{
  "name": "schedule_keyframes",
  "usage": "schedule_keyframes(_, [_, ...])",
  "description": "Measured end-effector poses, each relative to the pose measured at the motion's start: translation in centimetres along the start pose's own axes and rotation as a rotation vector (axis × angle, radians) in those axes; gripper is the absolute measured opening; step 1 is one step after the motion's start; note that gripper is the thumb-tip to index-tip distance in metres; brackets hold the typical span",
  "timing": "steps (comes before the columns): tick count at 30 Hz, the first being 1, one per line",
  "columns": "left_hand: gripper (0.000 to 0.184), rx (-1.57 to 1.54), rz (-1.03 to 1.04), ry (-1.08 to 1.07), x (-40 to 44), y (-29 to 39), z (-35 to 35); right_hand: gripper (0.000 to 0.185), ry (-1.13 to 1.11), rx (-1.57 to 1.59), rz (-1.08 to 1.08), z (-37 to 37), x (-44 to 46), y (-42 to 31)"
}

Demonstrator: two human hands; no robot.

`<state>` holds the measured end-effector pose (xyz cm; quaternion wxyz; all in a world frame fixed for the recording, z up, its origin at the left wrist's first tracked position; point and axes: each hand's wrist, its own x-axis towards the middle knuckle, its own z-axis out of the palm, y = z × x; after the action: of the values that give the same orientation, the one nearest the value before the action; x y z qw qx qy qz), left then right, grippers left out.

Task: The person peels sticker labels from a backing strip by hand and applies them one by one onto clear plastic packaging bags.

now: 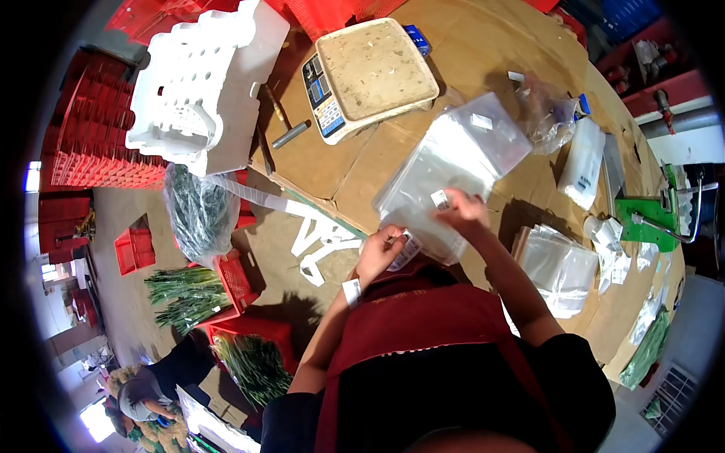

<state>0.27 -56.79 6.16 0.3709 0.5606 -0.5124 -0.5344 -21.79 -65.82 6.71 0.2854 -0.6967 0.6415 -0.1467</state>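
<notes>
My left hand [380, 253] is closed, its fingers pinching a white printed label strip [408, 248] at the near edge of the plastic bags. A small white label [352, 293] lies against my left wrist. Over the stack of clear plastic bags [438, 167] is my right hand [466, 212], smeared by motion, with bent fingers. Right beside its fingertips sits a small printed label [440, 199]; whether the fingers touch it I cannot tell. Another clear bag [495, 136] lies across the stack's far end and bears a white label [481, 121].
A scale [377, 68] and white crate [204, 83] stand at the back left. More bags [559, 268], a plastic roll [582, 164] and a green device [648, 224] are on the right. Red crates of green vegetables [253, 355] stand on the floor. A person [147, 392] bends at lower left.
</notes>
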Motion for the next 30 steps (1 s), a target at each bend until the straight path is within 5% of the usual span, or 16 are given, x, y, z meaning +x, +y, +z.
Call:
schedule_keyframes(2, [0.008,-0.098,0.067,0.024,0.3,-0.1,0.0,0.027,0.124,-0.087,-0.633,0.7,-0.9,0.3])
schedule_keyframes(9, [0.011,-0.129,-0.043,-0.023,0.4,0.8,-0.2,0.017,-0.093,-0.123,-0.482,2.1,0.0,2.5])
schedule_keyframes(12, [0.011,-0.118,-0.077,0.058,0.3,0.4,-0.2,0.016,0.051,-0.017,-0.671,0.4,-0.5,0.9])
schedule_keyframes(19, [0.011,-0.109,-0.080,0.091,0.6,-0.5,-0.3,0.019,0.059,-0.015,-0.671,3.1,-0.2,3.9])
schedule_keyframes(21, [0.012,-0.088,-0.077,0.080,0.4,-1.0,-0.4,0.018,-0.064,0.163,-0.520,2.2,0.4,3.9])
schedule_keyframes(23, [0.013,-0.069,-0.076,0.072,0.3,-1.1,-0.7,0.016,0.194,0.781,-0.138,-0.9,1.2,3.9])
schedule_keyframes(24, [0.010,-0.046,-0.095,0.087,0.1,-0.8,-0.9,0.014,0.514,0.811,0.027,-2.9,2.4,3.1])
schedule_keyframes(25, [0.007,-0.022,-0.113,0.098,-0.1,-0.6,-1.1,0.013,0.810,0.833,-0.131,-3.5,4.9,7.3])
schedule_keyframes(27, [0.005,-0.122,-0.109,0.069,-0.1,-1.3,-0.8,0.012,1.105,0.406,-0.225,-8.7,4.4,3.8])
schedule_keyframes(28, [0.009,-0.227,-0.104,0.039,0.2,-1.6,-0.4,0.012,0.931,0.747,-0.457,-8.3,4.3,3.6])
schedule_keyframes(30, [0.012,-0.189,-0.043,-0.038,0.5,-0.6,0.2,0.015,0.631,0.317,-0.545,-6.1,1.9,0.1])
